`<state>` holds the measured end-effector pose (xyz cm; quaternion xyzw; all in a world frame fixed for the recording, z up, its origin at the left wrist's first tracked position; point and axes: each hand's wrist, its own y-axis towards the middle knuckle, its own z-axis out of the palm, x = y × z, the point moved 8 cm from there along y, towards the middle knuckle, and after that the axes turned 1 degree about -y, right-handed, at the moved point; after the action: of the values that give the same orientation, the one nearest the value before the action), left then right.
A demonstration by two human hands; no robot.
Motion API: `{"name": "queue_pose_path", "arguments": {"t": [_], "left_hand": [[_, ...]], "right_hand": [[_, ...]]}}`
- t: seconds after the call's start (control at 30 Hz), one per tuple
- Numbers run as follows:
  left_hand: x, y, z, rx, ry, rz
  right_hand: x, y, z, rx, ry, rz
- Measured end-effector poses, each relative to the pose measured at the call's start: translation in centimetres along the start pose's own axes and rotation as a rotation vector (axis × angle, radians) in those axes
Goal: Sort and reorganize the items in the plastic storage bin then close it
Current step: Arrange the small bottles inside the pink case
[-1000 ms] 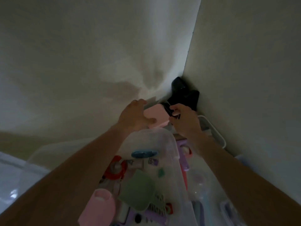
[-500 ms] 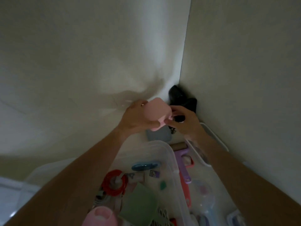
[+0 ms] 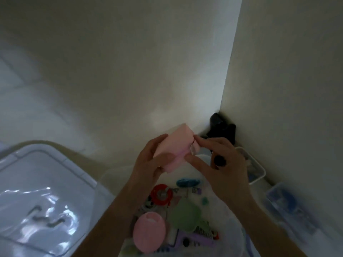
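I hold a pink box [image 3: 171, 148] in both hands above the open plastic storage bin [image 3: 111, 176]. My left hand [image 3: 148, 164] wraps its fingers round the box's near left side. My right hand [image 3: 220, 164] pinches the small clasp at the box's right end between thumb and forefinger.

Progress, as I judge it: sorting is under way, not finished. Mixed items lie loose in the bin, among them a red ring [image 3: 161, 195], a pink round case [image 3: 149, 231] and a green pouch [image 3: 184, 216]. The lid [image 3: 40, 184] lies off to the left, so closing remains.

Orientation: the box's long axis runs from lower left to upper right, tilted, with the far end raised toward the wall corner.
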<state>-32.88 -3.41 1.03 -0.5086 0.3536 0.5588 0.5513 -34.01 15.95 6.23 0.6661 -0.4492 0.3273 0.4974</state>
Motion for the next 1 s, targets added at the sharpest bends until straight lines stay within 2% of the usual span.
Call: {"name": "queue_pose_path", "arguments": {"t": [0.13,0.27,0.4,0.47,0.53,0.67,0.73,0.83,0.9,1.0], "left_hand": [[0.7,-4.7,-3.3,-0.027,0.012,0.037],[2.6,-7.4,-6.5,-0.069,0.024,0.000],[3.4,-9.3,-8.1,-0.034,0.140,-0.039],[4.1,-9.8,-8.5,-0.015,0.226,-0.068],[4.8,-10.3,-9.0,-0.070,0.236,-0.101],[6.1,-11.6,-8.9,-0.253,0.014,-0.184],[6.9,-11.7,-9.0,-0.343,-0.192,-0.249],[7.2,-11.6,-9.6,-0.431,-0.275,-0.288],[6.8,-11.7,-9.2,-0.428,-0.301,-0.294],[6.1,-11.9,-7.5,-0.333,-0.423,-0.336]], "right_hand": [[3.3,-4.1,1.3,-0.026,-0.108,-0.126],[5.6,-7.4,3.2,-0.105,-0.235,-0.269],[6.3,-8.8,5.1,-0.091,-0.290,-0.368],[6.7,-8.9,5.7,-0.066,-0.310,-0.360],[6.6,-8.6,6.3,-0.028,-0.287,-0.269],[6.4,-9.0,7.9,0.063,-0.240,-0.193],[6.3,-10.0,9.3,0.147,-0.226,-0.212],[6.4,-11.7,10.4,0.191,-0.261,-0.286],[6.7,-12.2,10.6,0.176,-0.298,-0.353],[6.5,-13.2,11.5,0.225,-0.413,-0.462]]}}
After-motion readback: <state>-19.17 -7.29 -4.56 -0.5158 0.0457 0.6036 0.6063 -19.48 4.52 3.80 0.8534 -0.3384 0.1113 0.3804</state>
